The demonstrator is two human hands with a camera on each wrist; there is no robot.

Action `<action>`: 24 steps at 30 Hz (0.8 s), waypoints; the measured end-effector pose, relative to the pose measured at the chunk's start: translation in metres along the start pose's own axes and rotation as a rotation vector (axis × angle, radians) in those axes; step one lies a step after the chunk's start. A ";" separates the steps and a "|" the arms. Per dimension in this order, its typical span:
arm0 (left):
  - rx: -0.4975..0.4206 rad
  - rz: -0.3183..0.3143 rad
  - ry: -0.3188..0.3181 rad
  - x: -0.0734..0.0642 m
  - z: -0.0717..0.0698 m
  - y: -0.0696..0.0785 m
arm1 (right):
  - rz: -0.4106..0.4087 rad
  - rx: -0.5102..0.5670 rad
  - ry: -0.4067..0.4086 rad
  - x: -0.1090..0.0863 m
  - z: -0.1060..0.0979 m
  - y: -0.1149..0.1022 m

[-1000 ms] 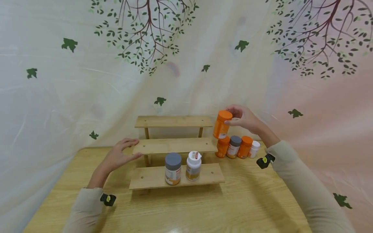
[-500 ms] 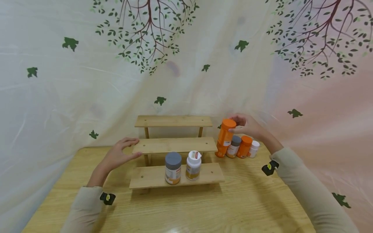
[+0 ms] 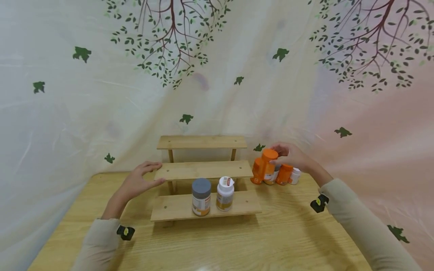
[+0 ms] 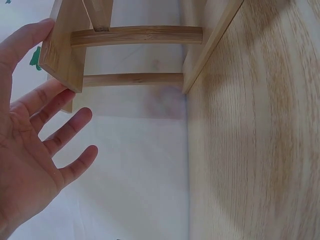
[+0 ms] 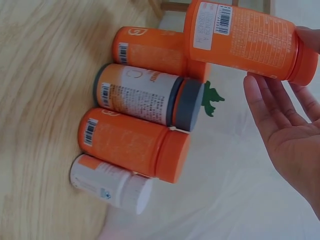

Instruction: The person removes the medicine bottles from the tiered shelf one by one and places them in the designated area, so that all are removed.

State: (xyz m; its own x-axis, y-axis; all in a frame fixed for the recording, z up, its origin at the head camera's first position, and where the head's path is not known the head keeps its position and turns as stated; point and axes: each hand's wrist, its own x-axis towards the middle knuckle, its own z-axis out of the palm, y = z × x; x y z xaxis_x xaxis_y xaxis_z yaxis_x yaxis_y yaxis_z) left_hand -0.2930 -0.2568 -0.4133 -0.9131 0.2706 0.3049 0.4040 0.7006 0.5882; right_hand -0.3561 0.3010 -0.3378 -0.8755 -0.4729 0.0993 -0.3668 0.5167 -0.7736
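Right of the wooden rack (image 3: 203, 141) in the head view, the right hand (image 3: 292, 156) is pinching an orange bottle (image 3: 269, 166); the left hand (image 3: 139, 181), spread, is touching the middle board (image 3: 203, 170). Left wrist view: it is spanning the board's end. Right wrist view: the bottle is hanging near 4 standing bottles (image 5: 122, 144).

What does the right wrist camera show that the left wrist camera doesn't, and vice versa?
Right wrist only: the right hand holding an orange bottle, near a row of four more bottles. Left wrist only: the left hand touching the wooden stand. Both: part of that stand, the table and the pale backdrop with a green leaf.
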 end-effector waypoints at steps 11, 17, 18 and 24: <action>-0.008 -0.022 -0.003 0.000 0.000 0.000 | 0.033 -0.022 -0.026 -0.006 0.008 0.014; -0.009 -0.018 0.004 0.001 0.000 -0.001 | 0.063 0.011 -0.066 -0.005 0.013 0.020; -0.011 -0.017 0.003 0.001 0.000 -0.001 | 0.063 0.018 -0.072 -0.005 0.014 0.021; -0.027 -0.021 -0.006 0.000 0.001 -0.004 | 0.039 0.089 -0.117 -0.007 0.022 0.028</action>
State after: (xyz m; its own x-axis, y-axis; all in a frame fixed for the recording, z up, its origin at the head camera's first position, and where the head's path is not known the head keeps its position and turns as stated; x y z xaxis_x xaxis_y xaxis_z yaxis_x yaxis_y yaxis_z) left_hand -0.2944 -0.2590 -0.4158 -0.9216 0.2601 0.2880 0.3862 0.6880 0.6144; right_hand -0.3531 0.3033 -0.3740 -0.8440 -0.5364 -0.0020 -0.2992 0.4738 -0.8282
